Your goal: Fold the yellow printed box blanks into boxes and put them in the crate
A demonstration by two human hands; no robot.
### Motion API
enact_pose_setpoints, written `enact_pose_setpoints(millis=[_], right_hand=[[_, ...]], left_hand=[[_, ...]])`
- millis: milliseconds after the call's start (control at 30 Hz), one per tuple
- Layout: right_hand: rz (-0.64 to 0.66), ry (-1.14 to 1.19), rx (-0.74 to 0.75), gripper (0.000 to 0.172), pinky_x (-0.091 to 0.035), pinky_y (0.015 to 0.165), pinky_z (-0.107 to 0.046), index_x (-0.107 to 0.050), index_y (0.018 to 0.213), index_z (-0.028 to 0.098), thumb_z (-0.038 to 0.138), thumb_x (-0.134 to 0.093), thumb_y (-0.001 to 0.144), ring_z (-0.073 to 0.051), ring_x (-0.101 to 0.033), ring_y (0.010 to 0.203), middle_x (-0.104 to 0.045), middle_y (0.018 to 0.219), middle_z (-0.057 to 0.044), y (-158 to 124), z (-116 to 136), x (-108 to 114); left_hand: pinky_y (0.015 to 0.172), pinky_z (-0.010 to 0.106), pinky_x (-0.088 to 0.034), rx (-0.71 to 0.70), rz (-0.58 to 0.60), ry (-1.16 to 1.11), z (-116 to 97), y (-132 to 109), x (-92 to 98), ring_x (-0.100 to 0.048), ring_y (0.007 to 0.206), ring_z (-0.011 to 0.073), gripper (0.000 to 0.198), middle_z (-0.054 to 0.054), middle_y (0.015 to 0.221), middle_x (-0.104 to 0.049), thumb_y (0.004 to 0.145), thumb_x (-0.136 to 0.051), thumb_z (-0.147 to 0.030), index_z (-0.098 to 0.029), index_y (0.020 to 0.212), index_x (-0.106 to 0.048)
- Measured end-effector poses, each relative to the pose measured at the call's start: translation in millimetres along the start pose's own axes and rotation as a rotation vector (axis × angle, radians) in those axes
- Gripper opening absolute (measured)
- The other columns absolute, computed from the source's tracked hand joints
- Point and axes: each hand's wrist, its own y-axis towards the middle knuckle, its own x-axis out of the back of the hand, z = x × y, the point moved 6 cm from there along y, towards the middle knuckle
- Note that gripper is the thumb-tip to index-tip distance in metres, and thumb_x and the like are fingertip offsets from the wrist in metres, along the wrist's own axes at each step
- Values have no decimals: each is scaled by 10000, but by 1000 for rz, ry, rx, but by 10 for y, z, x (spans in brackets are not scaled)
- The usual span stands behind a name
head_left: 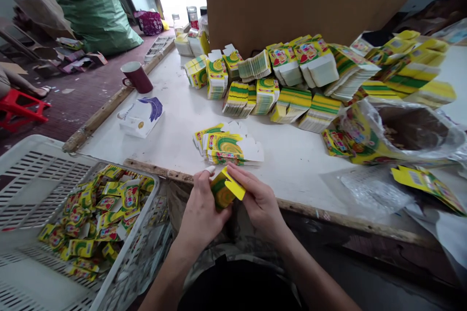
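Near the table's front edge, my left hand is closed round the side of a small yellow-and-green carton. My right hand grips the carton's other end, its fingers at a yellow flap that sticks out. A white covering sits on one fingertip of my left hand. Just beyond my hands, a small pile of flat cartons with white flaps lies on the white table. Whether anything is inside the held carton is hidden.
At left below the table, a white plastic basket holds many small filled cartons. Stacked flat cartons line the back. A plastic-lined bag stands right; a maroon mug and white box stand left.
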Motion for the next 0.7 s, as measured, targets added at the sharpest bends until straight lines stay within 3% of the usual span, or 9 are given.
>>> enact_pose_setpoints(millis=[100,200,333,433,533,600,667,700], right_hand=[[123,-89,84,422,-443,1070,-389,-569,1336,314,175,-506,943,-234,-459,1354,-413,1521,-75,30,-21,9],[239,-138,140,312,-469,1033,-376,-675,1208,240,186,-555,925,-242,-506,1311,-468,1470,-133,67,-5,76],[411,-138,110,266,-478,1005,-376,-715,1132,194,189,-631,879,-244,-569,1228,-557,1361,-161,113,68,148],[415,-169,55,236,-446,1037,-416,-753,1043,197,170,-699,815,-285,-534,1265,-532,1387,-161,99,102,121],[327,-120,20,232,-389,1091,-430,-747,1016,223,128,-676,817,-284,-456,1342,-484,1443,-130,71,99,41],[269,23,3,414,-417,1074,-411,-632,1225,264,176,-689,825,-263,-447,1351,-457,1471,-109,98,66,9],[151,91,-31,591,-489,996,-383,-459,1379,273,249,-693,837,-239,-551,1246,-495,1429,-117,207,-32,64],[72,11,-63,587,-521,941,-364,-435,1384,256,271,-679,850,-222,-613,1148,-542,1368,-121,286,-112,122]], left_hand=[[897,458,-509,-15,20,59,19,-13,53,-619,1070,310,567,141,1162,-614,717,-639,-203,-190,1238,-414],[878,405,-519,-30,94,77,-18,10,151,-647,1020,286,543,124,1108,-661,708,-643,-208,-165,1223,-476],[764,323,-529,-48,222,61,-136,37,224,-675,865,228,476,57,995,-694,692,-646,-177,-189,1154,-531],[752,330,-523,-63,242,77,-188,20,211,-672,874,237,448,52,987,-696,699,-632,-159,-192,1137,-545],[794,369,-524,-29,170,69,-142,-15,195,-666,923,267,510,79,1023,-693,685,-650,-159,-178,1183,-539],[787,354,-534,29,74,-78,-63,-30,220,-670,905,252,544,73,1031,-694,666,-698,-178,-192,1187,-542],[754,304,-546,85,-163,-391,62,-38,352,-674,860,206,557,55,1059,-688,672,-740,-237,-218,1191,-538],[740,279,-550,94,-354,-583,151,-58,466,-671,846,183,534,46,1077,-683,699,-734,-308,-229,1189,-539]])
